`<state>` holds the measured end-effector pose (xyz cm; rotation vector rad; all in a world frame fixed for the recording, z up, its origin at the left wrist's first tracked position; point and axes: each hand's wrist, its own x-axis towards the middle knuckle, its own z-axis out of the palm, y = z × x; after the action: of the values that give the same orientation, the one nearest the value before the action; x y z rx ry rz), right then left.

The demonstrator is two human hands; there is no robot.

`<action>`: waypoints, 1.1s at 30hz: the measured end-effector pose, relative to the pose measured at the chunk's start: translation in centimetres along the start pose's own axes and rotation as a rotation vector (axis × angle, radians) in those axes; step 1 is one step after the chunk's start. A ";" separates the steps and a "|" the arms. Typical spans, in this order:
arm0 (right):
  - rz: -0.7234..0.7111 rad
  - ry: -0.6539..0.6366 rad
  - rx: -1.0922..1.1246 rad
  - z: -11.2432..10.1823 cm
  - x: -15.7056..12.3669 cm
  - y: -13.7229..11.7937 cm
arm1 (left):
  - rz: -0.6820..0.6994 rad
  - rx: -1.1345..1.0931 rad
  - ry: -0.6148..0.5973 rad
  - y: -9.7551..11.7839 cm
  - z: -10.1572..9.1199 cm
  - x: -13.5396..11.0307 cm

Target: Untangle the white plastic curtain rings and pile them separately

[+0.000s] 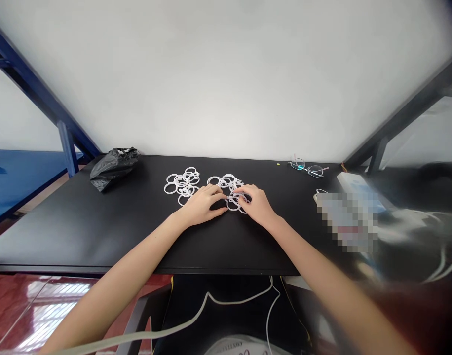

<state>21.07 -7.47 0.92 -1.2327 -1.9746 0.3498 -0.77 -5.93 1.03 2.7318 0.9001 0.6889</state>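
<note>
Thin white rings lie in two loose clusters on a black table. The left cluster (183,182) is spread beside my left hand (204,204), whose fingers partly cover its lower edge. A second cluster (228,180) extends behind and between my hands. My left thumb and index finger are apart, with the index tip at the edge of the nearest white rings (232,204). From the other side, my right hand (256,203) curls its thumb and index finger around part of these rings. Its other fingers are bent, and exactly how many rings it grips is hidden.
A crumpled black plastic bag (113,167) lies at the table's back left. Eyeglasses (307,169) rest at the back right, near a white box (359,190) and a pixelated object (348,222). A white cable (181,325) hangs below the front edge (226,270).
</note>
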 end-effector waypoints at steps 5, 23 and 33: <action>-0.026 0.056 0.000 0.3 -0.1 0.1 | -0.016 -0.011 -0.009 -0.2 0.2 0.0; 0.486 -0.150 1.181 -0.2 0.4 -2.4 | 0.022 -0.052 0.223 0.6 -0.2 0.2; 0.465 -0.056 1.035 -0.3 0.3 -2.4 | 0.041 0.028 0.155 0.5 -0.3 0.2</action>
<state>19.61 -8.44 2.68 -0.9308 -1.1788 1.4276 -0.48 -6.19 1.52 2.7595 0.8937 0.9130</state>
